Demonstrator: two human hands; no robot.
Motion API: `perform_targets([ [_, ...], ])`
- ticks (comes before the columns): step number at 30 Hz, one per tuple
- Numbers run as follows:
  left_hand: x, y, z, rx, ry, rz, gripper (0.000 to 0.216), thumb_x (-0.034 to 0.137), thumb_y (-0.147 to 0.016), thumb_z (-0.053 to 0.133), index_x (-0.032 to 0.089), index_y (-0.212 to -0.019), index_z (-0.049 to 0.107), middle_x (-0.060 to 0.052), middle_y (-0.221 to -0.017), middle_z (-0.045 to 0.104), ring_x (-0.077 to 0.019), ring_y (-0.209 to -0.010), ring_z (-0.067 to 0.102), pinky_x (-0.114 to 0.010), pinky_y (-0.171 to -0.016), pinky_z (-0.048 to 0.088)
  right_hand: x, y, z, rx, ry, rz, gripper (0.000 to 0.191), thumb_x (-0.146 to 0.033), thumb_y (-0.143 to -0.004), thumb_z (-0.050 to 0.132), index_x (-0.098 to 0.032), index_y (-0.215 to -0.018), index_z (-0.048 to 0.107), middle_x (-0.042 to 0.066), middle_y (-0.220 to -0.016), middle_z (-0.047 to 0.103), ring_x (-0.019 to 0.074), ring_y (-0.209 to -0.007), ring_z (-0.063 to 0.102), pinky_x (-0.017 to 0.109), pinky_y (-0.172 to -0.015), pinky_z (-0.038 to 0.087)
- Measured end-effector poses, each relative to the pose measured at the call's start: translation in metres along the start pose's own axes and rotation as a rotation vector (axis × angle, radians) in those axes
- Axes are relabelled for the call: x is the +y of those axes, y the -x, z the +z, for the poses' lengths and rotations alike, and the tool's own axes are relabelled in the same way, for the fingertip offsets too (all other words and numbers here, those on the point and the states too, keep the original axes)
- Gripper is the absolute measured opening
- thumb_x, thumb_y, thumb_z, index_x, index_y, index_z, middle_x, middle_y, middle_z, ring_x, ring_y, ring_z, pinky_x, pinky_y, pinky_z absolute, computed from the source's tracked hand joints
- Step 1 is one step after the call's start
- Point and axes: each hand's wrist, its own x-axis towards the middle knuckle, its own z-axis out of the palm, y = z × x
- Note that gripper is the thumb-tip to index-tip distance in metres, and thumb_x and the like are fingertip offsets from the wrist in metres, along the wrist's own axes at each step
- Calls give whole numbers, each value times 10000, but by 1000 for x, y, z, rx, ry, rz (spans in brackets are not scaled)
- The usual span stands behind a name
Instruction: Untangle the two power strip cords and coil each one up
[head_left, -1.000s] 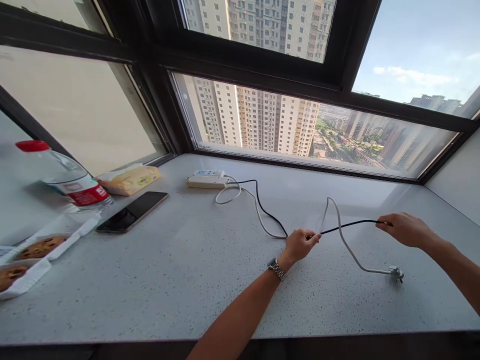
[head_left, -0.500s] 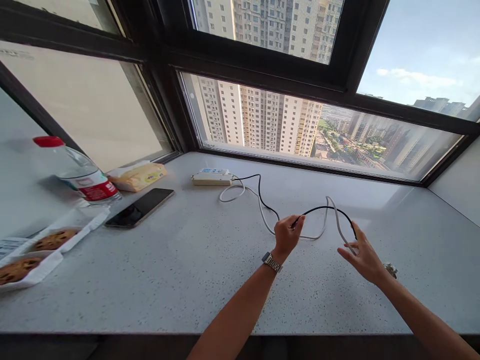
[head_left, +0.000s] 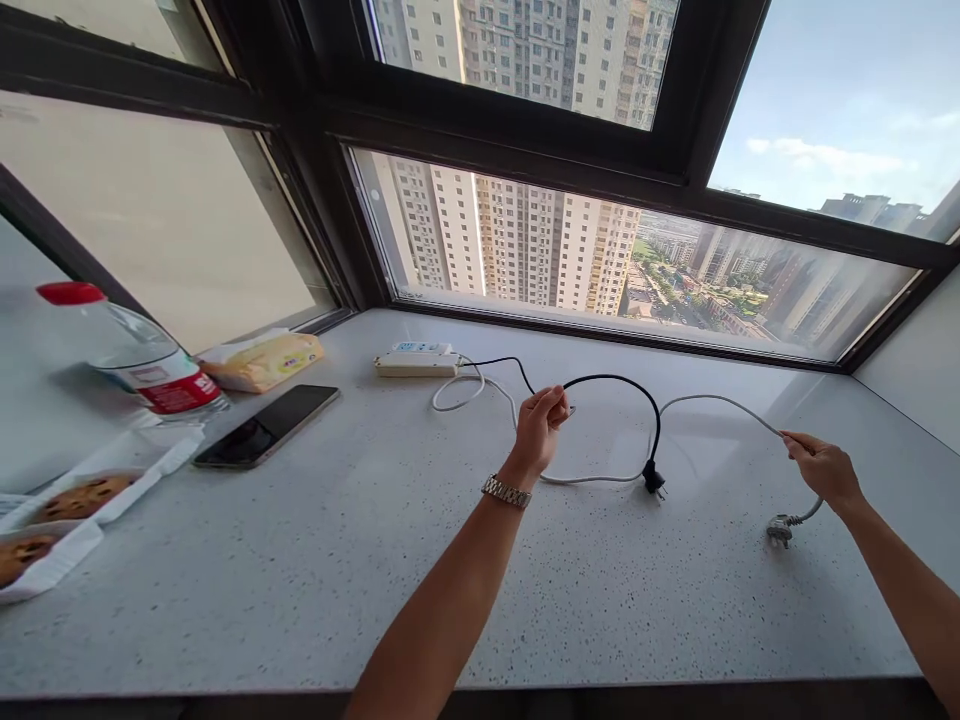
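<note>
My left hand (head_left: pixel 541 422), with a metal watch on its wrist, is closed on a black cable (head_left: pixel 628 386) above the speckled grey sill (head_left: pixel 360 560). The cable arcs to the right and hangs down to its black plug (head_left: pixel 654 481). My right hand (head_left: pixel 823 468) pinches a white cable (head_left: pixel 720 402) close to its grey plug (head_left: pixel 780 528), which dangles just over the sill. Both cables run back to a white power strip (head_left: pixel 417 360) by the window.
A black phone (head_left: pixel 266 426) lies left of centre. Behind it sit a yellow tissue pack (head_left: pixel 261 360) and a red-capped water bottle (head_left: pixel 124 352). Wrapped cookies (head_left: pixel 75 500) lie at the far left. Window frames wall in the back; the sill's front edge is near me.
My left hand lifted the black cable up and back. My right hand let go of the black cable, moved right and took hold of the white cable near its plug.
</note>
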Motion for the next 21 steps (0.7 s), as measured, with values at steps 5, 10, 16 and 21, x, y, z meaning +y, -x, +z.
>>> perform_targets([
  [5,41,-43,40,-95,259,-1,332,397,-740,688,146,-550,582,74,-483,198,-70,-457,237,-219,-470,249,-16,11,30,-119,501,-221,383,-399,-850,435,-215,-1040,713,147,-1068,671,334,-925,606,423,-655,482],
  [10,84,-63,74,-132,303,75,319,300,-864,607,152,-583,636,67,-492,203,-68,-453,252,-223,-485,277,-68,44,62,-53,44,-320,652,-638,-829,397,-144,-1202,600,185,-1259,564,365,-1213,425,526,-906,398],
  [16,92,-36,95,-200,238,163,318,395,-841,621,167,-621,651,63,-502,238,-75,-482,275,-236,-518,293,-136,83,86,-714,-947,-163,795,-755,-827,217,-158,-1150,629,157,-980,674,241,-776,633,349,-619,490],
  [21,60,2,96,-238,140,68,383,528,-773,632,165,-653,662,45,-516,318,-95,-528,304,-250,-530,287,-153,101,111,-601,-885,-344,625,-681,-842,379,-204,-1169,617,133,-1117,651,271,-1019,596,413,-844,470],
])
